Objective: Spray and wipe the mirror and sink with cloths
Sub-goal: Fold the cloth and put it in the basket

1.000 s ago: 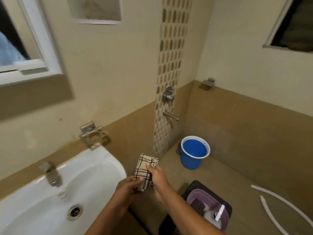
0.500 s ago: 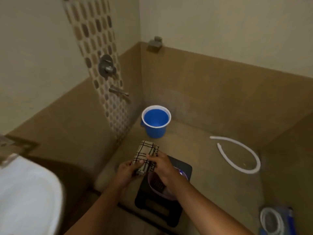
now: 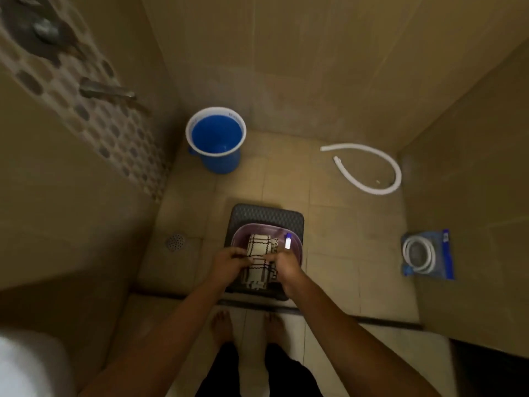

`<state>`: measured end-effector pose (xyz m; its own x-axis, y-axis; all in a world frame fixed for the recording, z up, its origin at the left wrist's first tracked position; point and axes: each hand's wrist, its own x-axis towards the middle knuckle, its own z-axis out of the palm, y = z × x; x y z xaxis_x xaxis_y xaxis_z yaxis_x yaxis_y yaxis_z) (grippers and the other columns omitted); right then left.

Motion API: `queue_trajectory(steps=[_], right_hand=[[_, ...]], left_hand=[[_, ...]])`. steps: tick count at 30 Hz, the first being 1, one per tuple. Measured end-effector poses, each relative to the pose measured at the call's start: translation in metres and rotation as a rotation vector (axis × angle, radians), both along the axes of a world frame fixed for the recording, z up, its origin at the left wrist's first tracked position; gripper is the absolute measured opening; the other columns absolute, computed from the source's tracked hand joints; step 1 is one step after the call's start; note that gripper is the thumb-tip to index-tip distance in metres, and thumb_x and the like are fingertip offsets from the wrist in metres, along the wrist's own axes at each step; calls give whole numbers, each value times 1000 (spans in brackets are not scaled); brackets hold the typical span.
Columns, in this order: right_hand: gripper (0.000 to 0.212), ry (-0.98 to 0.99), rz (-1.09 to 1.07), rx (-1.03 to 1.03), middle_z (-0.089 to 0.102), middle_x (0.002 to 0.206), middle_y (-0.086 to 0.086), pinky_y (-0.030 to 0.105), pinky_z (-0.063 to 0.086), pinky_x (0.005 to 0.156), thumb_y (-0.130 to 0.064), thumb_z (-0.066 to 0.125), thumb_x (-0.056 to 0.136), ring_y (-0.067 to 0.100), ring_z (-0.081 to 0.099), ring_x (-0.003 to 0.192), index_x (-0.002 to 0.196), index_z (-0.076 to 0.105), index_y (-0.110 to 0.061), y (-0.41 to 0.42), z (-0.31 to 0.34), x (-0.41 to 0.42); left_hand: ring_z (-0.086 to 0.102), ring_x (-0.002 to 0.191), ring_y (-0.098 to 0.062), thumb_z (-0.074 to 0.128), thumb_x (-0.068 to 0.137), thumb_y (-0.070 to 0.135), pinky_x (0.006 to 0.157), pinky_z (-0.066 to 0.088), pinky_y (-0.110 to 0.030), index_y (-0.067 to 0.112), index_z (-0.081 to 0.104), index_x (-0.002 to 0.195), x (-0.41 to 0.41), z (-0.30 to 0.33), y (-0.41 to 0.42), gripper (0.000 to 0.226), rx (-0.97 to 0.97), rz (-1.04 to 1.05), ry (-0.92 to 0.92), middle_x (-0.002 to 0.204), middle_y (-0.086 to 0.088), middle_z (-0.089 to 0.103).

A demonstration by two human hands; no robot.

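Your checked woven cloth is folded into a soft oblong above the purple plastic basin on the dark textured stool; your left hand and right hand pinch its sides; a round blue bucket stands beyond.

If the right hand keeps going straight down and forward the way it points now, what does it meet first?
Most likely the purple plastic basin on the dark stool, near the white spray bottle. The right hand holds the checked cloth just above it; depth is unclear.
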<state>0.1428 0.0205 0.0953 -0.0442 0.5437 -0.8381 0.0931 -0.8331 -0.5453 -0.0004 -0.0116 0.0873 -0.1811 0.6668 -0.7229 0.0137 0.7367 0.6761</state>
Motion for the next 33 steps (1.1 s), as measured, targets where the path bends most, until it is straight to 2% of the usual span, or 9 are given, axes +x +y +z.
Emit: queue_trajectory(steps=[3,7,10,12,16,22,26,30,33], right_hand=[[12,-138,29,-12,66,99,13,40,57,80,-1,51,93,26,63,89,92,58,-11,3,-27,-8],[20,-204,-58,-16,64,91,8,37,58,75,1,48,94,22,62,83,88,55,-16,6,-57,-20],[23,-198,-96,21,65,98,8,35,58,72,2,46,93,24,64,92,98,58,-16,11,-78,-30],[25,-187,-120,25,63,94,2,34,57,69,2,41,95,18,61,86,105,55,-16,17,-86,-38],[27,-182,-146,4,61,95,3,45,56,80,4,39,94,18,58,82,92,53,-19,33,-110,-53],[37,-265,-23,-31,61,123,13,37,51,87,-2,42,96,31,57,114,131,52,-8,40,-150,-66],[33,-445,168,51,59,126,10,28,42,87,-9,46,98,28,55,117,131,50,-8,39,-159,-65],[28,-595,331,140,62,114,19,39,47,87,-10,49,93,35,59,107,118,57,0,37,-166,-69],[26,-664,413,153,62,109,16,36,46,84,-13,47,96,32,59,100,118,55,-1,35,-171,-73]], left_hand=[[68,96,-32,76,79,2,82,57,-39,3,68,103,-3,-29,1,25,-9,-96,91,102,-19,70],[68,90,-34,77,78,2,80,58,-43,-2,68,105,-9,-59,4,29,-19,-187,163,97,-19,71],[67,87,-28,77,78,5,78,56,-35,2,68,104,-16,-78,12,27,1,-249,263,89,-11,69],[65,84,-23,74,80,7,73,50,-29,5,68,103,-23,-86,18,24,37,-257,370,88,-9,69],[59,78,-19,75,79,9,69,44,-28,10,64,102,-38,-107,28,25,98,-258,515,84,-3,61],[60,82,-19,72,78,7,69,45,-27,9,64,106,-43,-134,29,29,99,-330,550,95,-9,66],[60,78,-19,70,79,6,66,44,-26,10,66,102,-41,-142,29,23,104,-327,561,91,-7,66],[59,75,-16,66,81,3,61,39,-18,10,66,99,-43,-146,31,19,86,-346,555,88,-6,67],[58,73,-12,64,83,2,56,35,-10,11,67,96,-44,-146,31,16,84,-355,549,85,-3,68]])
